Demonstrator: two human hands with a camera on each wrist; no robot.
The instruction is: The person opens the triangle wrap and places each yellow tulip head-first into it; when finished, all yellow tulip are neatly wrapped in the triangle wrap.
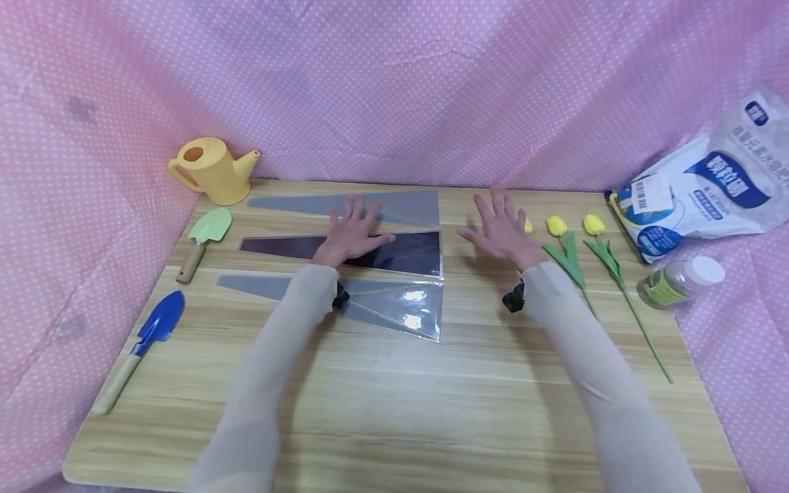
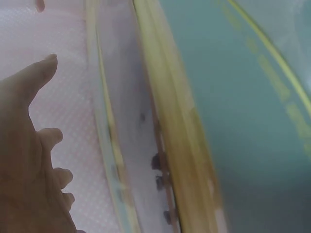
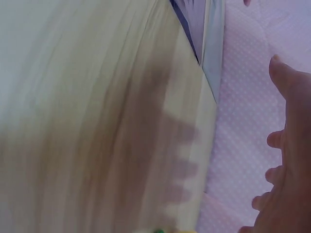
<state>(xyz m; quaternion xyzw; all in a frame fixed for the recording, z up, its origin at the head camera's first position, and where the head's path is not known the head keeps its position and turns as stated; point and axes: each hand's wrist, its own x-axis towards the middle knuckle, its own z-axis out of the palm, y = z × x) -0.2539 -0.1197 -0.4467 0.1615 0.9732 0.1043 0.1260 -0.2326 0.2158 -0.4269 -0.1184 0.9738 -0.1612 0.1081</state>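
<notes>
Three flat tapered plastic sleeves lie one behind another on the wooden table: a greyish one point(image 1: 409, 205) at the back, a dark one point(image 1: 409, 253) in the middle and a clear grey one point(image 1: 416, 301) with yellow lines in front. Over the back and dark sleeves my left hand point(image 1: 353, 236) is spread, palm down, holding nothing. My right hand point(image 1: 502, 233), also spread and holding nothing, hovers to the sleeves' right; its shadow falls on the wood in the right wrist view. Beside it are yellow tulips point(image 1: 557, 226) with green stems, one partly hidden behind that hand.
A yellow watering can point(image 1: 216, 174) stands at the back left, with a green trowel point(image 1: 211, 224) and a blue trowel point(image 1: 163, 315) nearer. At right are a white printed bag point(image 1: 696, 178) and a lidded jar point(image 1: 668, 284). Pink dotted cloth point(image 1: 394, 89) hangs behind the table.
</notes>
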